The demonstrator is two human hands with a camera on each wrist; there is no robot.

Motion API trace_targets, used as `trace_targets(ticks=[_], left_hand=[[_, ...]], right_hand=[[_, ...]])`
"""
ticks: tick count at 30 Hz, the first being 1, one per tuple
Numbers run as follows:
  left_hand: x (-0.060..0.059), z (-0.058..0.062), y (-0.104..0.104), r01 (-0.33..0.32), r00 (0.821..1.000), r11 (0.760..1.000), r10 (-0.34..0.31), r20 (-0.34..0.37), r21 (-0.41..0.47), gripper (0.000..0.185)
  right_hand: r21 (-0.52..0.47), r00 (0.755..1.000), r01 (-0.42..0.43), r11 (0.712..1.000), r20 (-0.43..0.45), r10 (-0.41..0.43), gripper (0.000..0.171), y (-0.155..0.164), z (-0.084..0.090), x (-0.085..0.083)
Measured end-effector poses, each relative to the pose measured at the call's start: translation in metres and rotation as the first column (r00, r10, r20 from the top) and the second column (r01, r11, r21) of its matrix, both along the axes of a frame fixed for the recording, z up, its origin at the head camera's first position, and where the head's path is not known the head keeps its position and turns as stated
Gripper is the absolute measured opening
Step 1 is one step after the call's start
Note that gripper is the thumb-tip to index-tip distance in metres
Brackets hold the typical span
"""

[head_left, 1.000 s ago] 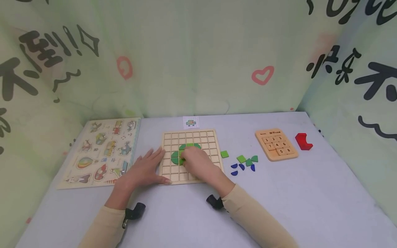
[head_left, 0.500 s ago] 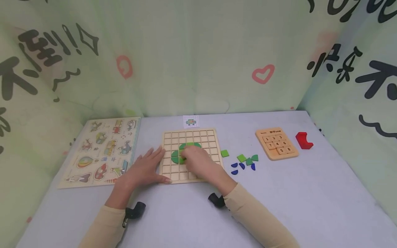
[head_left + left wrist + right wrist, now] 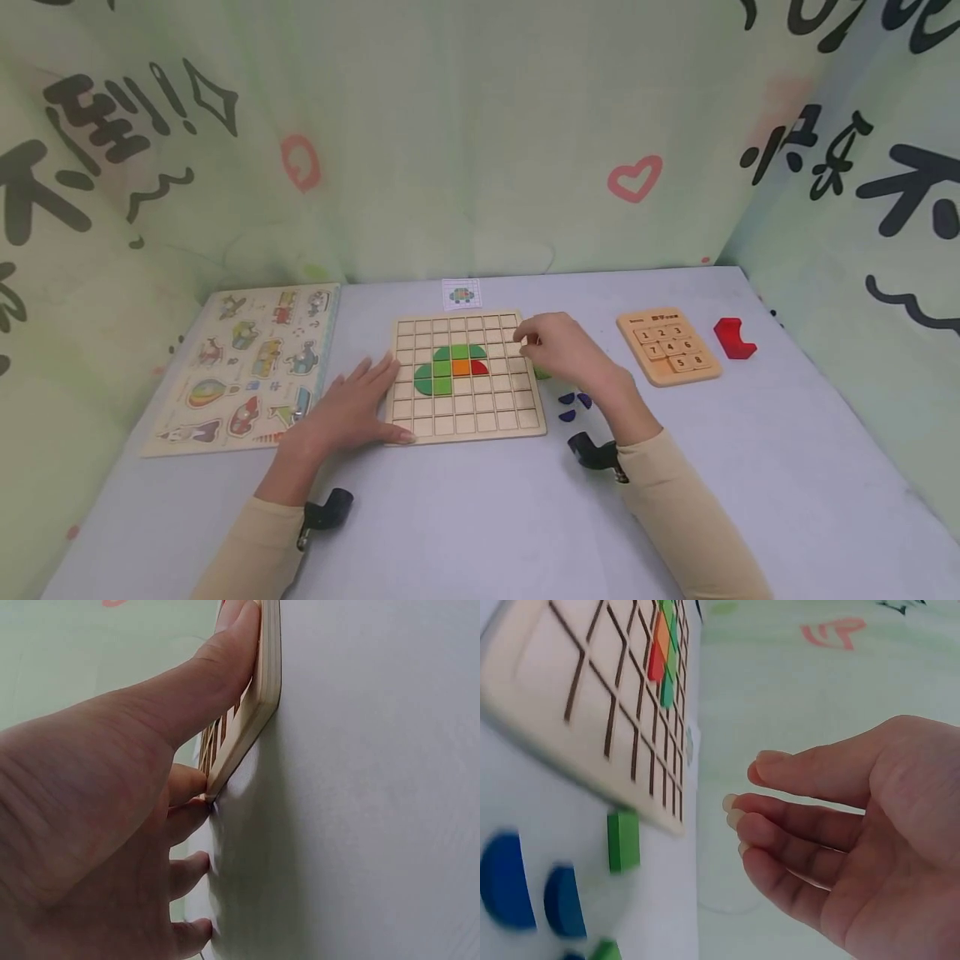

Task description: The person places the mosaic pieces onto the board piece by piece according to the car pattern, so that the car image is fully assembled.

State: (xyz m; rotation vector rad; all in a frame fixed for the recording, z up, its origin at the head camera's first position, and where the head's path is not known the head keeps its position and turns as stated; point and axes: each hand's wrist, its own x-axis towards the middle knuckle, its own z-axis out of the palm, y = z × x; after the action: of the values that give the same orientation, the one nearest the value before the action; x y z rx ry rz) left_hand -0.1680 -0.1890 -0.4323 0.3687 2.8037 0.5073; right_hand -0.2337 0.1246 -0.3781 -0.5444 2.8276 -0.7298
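A wooden grid board [image 3: 480, 412] lies mid-table. It carries a cluster of green pieces [image 3: 441, 372], an orange square [image 3: 461, 367] and a red quarter-round [image 3: 479, 367]. My left hand [image 3: 352, 408] lies flat against the board's left edge, and its thumb [image 3: 225, 660] presses the board's side [image 3: 266, 682]. My right hand [image 3: 555, 346] hovers over the board's right edge with its fingers [image 3: 780, 825] relaxed and nothing in them. Below it lie a loose green square [image 3: 622, 840] and blue pieces [image 3: 567, 400].
A vehicle peg puzzle [image 3: 247, 367] lies at the left. A number slide puzzle [image 3: 669, 346] and a red block [image 3: 733, 340] sit at the right. A small picture card [image 3: 461, 294] lies behind the board. Printed cloth walls enclose the table.
My right hand has lifted off the board's middle and moved right, uncovering the orange and red pieces. The left hand has stayed put.
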Motion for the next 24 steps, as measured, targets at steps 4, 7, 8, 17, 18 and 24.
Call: trace_targets(ticks=[4,7,8,17,18,24], left_hand=[[0.000,-0.001,0.000,0.001,1.000,1.000,-0.001,0.008,0.000,0.119],[0.000,-0.002,0.000,0.000,1.000,1.000,0.000,0.010,-0.001,0.120],[0.000,-0.002,0.000,-0.001,1.000,1.000,0.001,0.008,-0.002,0.120],[-0.003,-0.004,-0.002,0.008,1.000,1.000,-0.008,0.004,-0.009,0.122],[-0.003,-0.005,-0.002,0.004,1.000,1.000,-0.004,0.007,-0.011,0.122],[-0.003,-0.007,-0.003,0.003,1.000,1.000,-0.004,-0.006,-0.010,0.122]], right_hand=[[0.022,0.999,0.031,0.999,0.019,-0.031,0.028,0.023,0.000,-0.001],[0.059,0.998,0.037,0.998,0.043,-0.039,0.028,0.040,-0.003,-0.001],[0.072,0.998,0.037,0.997,0.055,-0.041,0.029,0.045,-0.004,-0.001],[0.197,0.985,0.057,0.979,0.151,-0.088,0.026,0.089,-0.009,0.004],[0.210,0.982,0.065,0.976,0.158,-0.100,0.025,0.093,-0.009,0.005],[0.229,0.974,0.098,0.969,0.180,-0.141,0.017,0.104,-0.014,0.004]])
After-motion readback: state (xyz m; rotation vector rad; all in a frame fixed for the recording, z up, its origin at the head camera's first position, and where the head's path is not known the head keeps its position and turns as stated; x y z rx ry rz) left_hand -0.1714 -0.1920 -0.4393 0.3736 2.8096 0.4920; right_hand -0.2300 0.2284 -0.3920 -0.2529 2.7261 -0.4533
